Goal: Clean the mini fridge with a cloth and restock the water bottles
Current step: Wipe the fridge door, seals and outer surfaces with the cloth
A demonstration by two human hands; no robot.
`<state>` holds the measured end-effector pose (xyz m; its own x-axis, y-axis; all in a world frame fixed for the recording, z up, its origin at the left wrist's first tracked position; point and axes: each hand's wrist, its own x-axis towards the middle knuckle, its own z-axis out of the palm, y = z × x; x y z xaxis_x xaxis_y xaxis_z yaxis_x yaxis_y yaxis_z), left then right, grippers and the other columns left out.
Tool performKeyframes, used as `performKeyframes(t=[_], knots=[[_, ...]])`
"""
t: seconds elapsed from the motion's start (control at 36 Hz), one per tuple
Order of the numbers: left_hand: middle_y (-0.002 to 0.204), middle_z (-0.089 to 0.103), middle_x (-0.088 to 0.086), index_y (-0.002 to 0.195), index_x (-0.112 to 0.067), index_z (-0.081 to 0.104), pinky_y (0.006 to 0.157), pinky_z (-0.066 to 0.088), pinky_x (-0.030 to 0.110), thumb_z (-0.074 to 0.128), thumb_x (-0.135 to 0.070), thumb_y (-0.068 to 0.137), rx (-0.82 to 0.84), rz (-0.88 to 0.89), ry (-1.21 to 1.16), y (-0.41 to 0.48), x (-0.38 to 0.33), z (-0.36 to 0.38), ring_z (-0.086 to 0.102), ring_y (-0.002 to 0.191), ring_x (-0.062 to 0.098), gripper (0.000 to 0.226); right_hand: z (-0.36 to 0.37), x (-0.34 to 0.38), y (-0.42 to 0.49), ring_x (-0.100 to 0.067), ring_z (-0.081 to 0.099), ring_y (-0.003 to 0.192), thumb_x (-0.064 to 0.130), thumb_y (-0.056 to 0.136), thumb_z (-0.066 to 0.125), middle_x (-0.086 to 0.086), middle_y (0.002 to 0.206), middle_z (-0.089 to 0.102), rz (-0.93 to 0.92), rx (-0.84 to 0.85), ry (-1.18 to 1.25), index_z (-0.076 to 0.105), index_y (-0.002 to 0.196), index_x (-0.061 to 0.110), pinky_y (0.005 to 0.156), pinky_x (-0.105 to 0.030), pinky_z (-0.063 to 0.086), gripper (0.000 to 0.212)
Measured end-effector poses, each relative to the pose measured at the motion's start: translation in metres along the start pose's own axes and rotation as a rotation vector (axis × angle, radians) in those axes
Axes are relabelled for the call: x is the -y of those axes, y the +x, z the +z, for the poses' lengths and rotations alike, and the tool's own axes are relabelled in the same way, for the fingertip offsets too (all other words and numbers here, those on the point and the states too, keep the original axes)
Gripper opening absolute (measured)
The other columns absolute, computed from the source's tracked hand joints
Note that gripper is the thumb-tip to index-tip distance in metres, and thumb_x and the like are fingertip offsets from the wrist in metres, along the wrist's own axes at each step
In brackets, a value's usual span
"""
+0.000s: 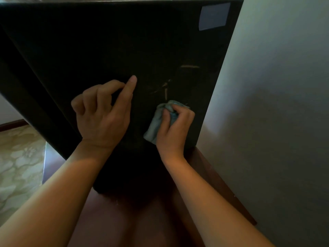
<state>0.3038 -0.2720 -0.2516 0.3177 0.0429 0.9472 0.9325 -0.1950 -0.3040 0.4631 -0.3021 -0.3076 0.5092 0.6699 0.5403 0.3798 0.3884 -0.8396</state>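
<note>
The black mini fridge point(106, 41) fills the upper half of the view, and I face one of its flat dark sides, which shows pale scratch marks near the middle right. My right hand point(175, 127) grips a bunched light blue cloth point(156, 122) and holds it against this side, low down. My left hand point(103, 113) is beside it to the left, fingers curled and the thumb pointing up against the panel, holding nothing. No water bottles are in view.
The fridge stands on a reddish-brown wooden table point(204, 166). A pale sticker point(213, 16) sits at the fridge's top right corner. A grey wall point(276, 86) rises close on the right. Patterned beige floor point(19, 157) shows at the left.
</note>
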Motion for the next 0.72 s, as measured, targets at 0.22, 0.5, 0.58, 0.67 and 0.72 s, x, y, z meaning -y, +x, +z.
performKeyframes(t=[0.22,0.5,0.58,0.67,0.72], knots=[[0.119,0.046,0.003,0.139,-0.023,0.059,0.080,0.031,0.041,0.065,-0.023,0.098,0.022,-0.008,0.001,0.003,-0.003,0.001,0.044,0.100,0.026,0.042,0.003,0.015,-0.001,-0.013,0.051,0.114,0.023,0.098,0.058,-0.003,0.125,0.041,-0.189,0.117,-0.070,0.046,0.121,0.022,0.097,-0.027,0.050,0.025],[0.120,0.046,0.004,0.141,-0.022,0.056,0.080,0.030,0.041,0.066,-0.021,0.097,0.050,0.012,0.005,0.003,-0.001,-0.001,0.044,0.101,0.027,0.045,0.003,0.013,0.022,0.005,0.046,0.111,0.020,0.099,0.059,0.009,0.119,0.035,0.002,-0.104,-0.020,0.046,0.118,0.022,0.093,-0.006,0.041,0.023],[0.120,0.045,0.006,0.140,-0.019,0.057,0.078,0.029,0.041,0.061,-0.019,0.099,0.104,0.008,-0.024,0.009,-0.005,-0.005,0.044,0.101,0.029,0.041,0.000,0.019,0.018,-0.005,0.048,0.113,0.021,0.100,0.058,0.004,0.123,0.036,-0.064,-0.045,-0.047,0.045,0.119,0.022,0.096,-0.016,0.046,0.024],[0.119,0.048,0.008,0.134,-0.014,0.061,0.079,0.029,0.043,0.052,-0.019,0.104,0.157,0.032,-0.121,0.025,-0.009,-0.008,0.044,0.101,0.030,0.032,0.003,0.037,0.025,-0.019,0.052,0.115,0.026,0.099,0.056,-0.008,0.126,0.041,-0.237,0.053,-0.045,0.045,0.119,0.020,0.095,-0.033,0.053,0.024],[0.114,0.060,0.009,0.129,-0.013,0.065,0.079,0.030,0.044,0.046,-0.022,0.107,0.165,0.036,-0.168,0.044,-0.012,-0.008,0.046,0.100,0.029,0.031,0.007,0.046,0.035,-0.023,0.053,0.112,0.022,0.098,0.058,-0.013,0.124,0.044,-0.329,0.027,-0.082,0.047,0.118,0.016,0.093,-0.039,0.053,0.023]])
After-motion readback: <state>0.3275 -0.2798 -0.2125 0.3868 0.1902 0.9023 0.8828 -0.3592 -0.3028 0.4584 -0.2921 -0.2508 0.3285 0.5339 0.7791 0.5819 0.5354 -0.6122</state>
